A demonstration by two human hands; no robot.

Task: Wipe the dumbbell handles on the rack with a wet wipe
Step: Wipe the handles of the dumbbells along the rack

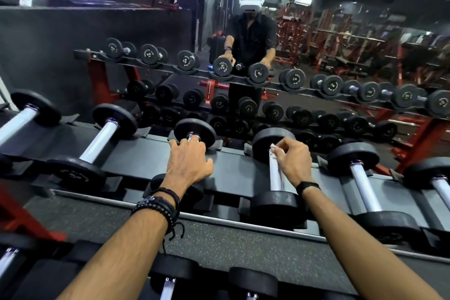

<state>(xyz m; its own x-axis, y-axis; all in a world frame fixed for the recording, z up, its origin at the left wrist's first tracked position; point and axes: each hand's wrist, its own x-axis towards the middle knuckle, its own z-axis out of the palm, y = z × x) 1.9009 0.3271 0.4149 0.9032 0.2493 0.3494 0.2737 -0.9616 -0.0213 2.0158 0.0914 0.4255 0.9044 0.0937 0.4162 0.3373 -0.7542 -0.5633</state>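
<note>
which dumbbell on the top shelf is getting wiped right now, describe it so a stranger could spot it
Find the long rack in front of the mirror and follow its top shelf. The dumbbell lies just right of centre, beside the one the left hand grips. Only this one has a white wipe on its handle, pinched by the right hand.

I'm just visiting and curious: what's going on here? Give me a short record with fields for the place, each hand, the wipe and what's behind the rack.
place: gym, top tier of a dumbbell rack
right hand: holds a white wet wipe against the far end of a dumbbell handle
left hand: grips the neighbouring dumbbell, covering its handle
wipe: bunched in the fingers, small part showing
other handles: bare metal, untouched at this moment
behind rack: mirror reflecting the person and the gym
</note>
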